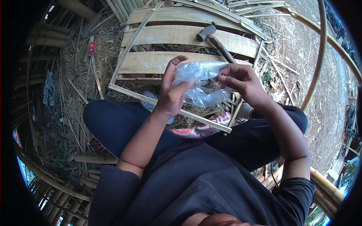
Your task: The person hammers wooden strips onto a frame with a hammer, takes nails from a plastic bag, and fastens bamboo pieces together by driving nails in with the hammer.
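Note:
A clear, crumpled plastic bag (203,96) hangs between my two hands over the near edge of a wooden slatted pallet (154,62). My left hand (174,88) is closed on the bag's left side, thumb across the plastic. My right hand (241,81) pinches at the bag's upper right, with a small dark thing just showing at the fingertips, too small to name. Beyond my right hand a hammer (220,47) lies on the slats, its metal head up and to the left, its handle running down behind my fingers.
Thin bamboo strips (169,105) frame the pallet. A red-labelled bottle (91,47) lies on the straw-covered ground at left. A red and white sack (200,130) is between my crossed legs. A curved bamboo pole (320,56) stands at right, with rough ground beside it.

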`<state>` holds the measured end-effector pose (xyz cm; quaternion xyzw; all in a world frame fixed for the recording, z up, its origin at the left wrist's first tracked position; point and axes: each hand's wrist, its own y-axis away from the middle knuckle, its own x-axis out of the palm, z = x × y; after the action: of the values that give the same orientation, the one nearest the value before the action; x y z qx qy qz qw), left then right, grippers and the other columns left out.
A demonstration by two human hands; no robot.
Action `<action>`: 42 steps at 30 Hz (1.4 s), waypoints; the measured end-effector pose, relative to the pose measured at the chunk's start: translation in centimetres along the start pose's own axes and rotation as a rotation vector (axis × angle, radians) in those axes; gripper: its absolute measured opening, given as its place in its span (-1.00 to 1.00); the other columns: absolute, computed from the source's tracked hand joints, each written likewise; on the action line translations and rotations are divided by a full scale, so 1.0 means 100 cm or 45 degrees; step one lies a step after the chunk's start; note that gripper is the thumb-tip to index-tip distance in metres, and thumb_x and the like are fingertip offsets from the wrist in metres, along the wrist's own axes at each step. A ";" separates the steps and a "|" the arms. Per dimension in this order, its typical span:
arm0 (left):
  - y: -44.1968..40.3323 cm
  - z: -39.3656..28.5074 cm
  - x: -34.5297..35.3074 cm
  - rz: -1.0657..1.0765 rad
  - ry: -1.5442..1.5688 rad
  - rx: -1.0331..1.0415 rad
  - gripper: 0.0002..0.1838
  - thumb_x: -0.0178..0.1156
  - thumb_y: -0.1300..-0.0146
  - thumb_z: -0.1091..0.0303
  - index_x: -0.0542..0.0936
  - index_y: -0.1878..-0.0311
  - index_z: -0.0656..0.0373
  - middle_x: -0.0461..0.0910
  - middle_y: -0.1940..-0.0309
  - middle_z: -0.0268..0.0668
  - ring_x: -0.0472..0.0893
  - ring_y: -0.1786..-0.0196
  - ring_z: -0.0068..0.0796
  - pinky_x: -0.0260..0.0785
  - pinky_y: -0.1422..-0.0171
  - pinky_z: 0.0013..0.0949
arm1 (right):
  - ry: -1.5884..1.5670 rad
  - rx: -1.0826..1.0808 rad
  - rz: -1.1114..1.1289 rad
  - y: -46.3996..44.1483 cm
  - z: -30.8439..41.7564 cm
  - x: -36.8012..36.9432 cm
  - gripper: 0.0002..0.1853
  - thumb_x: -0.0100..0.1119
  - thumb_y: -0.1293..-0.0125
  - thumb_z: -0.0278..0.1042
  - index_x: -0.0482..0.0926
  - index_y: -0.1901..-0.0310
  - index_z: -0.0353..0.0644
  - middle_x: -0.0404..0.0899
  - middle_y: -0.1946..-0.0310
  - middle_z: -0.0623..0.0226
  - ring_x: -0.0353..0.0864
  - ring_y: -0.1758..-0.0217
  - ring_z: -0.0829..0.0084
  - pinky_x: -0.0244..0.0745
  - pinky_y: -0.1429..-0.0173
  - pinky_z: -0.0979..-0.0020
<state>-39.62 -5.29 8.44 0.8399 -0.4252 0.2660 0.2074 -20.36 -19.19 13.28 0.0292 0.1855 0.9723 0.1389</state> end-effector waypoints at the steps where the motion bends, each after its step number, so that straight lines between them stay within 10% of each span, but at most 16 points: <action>1: -0.001 0.000 0.001 0.000 -0.004 0.001 -0.32 0.20 -0.25 0.57 0.25 -0.44 0.19 0.55 -0.08 -0.23 0.59 -0.07 -0.52 0.46 -0.19 -0.40 | 0.065 -0.025 -0.028 0.000 0.001 0.001 -0.83 0.34 -0.44 -0.34 0.66 0.13 -0.27 0.67 0.31 0.42 0.62 0.21 0.64 0.50 0.04 0.51; 17: -0.002 0.005 0.004 -0.110 -0.396 -0.162 -0.69 0.41 -0.23 0.51 0.59 -0.03 0.25 0.71 0.13 -0.34 0.68 0.07 -0.61 0.51 -0.08 -0.47 | 0.495 -0.253 -0.149 0.002 -0.002 0.007 -0.77 0.35 -0.44 -0.34 0.65 0.06 -0.36 0.67 0.24 0.38 0.55 0.14 0.66 0.48 0.05 0.51; 42: -0.005 0.016 -0.015 -0.089 -0.273 -0.113 -0.70 0.34 -0.28 0.55 0.58 -0.06 0.20 0.68 0.09 -0.35 0.63 0.05 -0.62 0.45 -0.11 -0.45 | 0.698 -0.242 -0.191 0.001 0.004 0.011 -0.77 0.36 -0.41 -0.33 0.67 0.09 -0.35 0.73 0.25 0.23 0.63 0.14 0.56 0.50 -0.01 0.43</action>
<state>-39.53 -5.04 6.23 0.8678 -0.4268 0.1482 0.2068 -21.36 -18.86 13.73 -0.2615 0.1257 0.9440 0.1570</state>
